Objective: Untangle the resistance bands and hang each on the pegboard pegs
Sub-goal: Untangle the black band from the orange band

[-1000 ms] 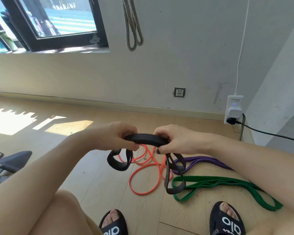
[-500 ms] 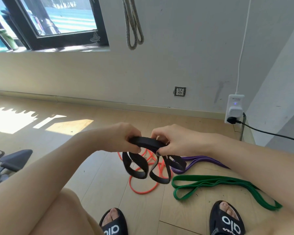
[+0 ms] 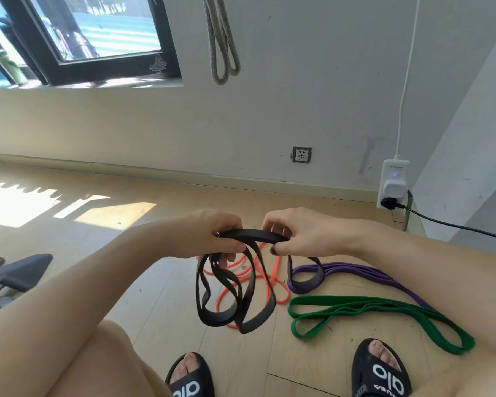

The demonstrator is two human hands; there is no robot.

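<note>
Above the wooden floor [image 3: 161, 282], between the knees: left hand [image 3: 209, 236] and right hand [image 3: 301, 233] side by side, close together, both curled round a black resistance band [image 3: 249, 234]. Left fingers and thumb wrapped over one end of the short flat stretch of band bridging the two hands; right thumb and fingers pinching the other end. Below the left hand, several black loops dangling, twisted through one another, lowest bends hanging in front of the floor. Below the right hand, one shorter black loop hanging, seen against the purple band [image 3: 364, 275]. On the floor beneath and behind the black loops, an orange band [image 3: 272, 277] in tangled coils. To the right of it, purple band stretched along the boards toward the right forearm, and nearer the feet a green band [image 3: 378, 306] lying doubled, its far end beside the right slide sandal [image 3: 381, 371]. Left sandal [image 3: 189, 379] at the bottom edge, apart from all bands. On the wall [image 3: 298, 81], a grey looped band [image 3: 221, 41] hanging down beside the window [image 3: 95, 32]; its support out of frame. Further right, a wall socket [image 3: 301, 154] and a white power adapter [image 3: 393, 181] with a black plug and cable. At the far left edge, part of a dark chair [image 3: 17, 270].
</note>
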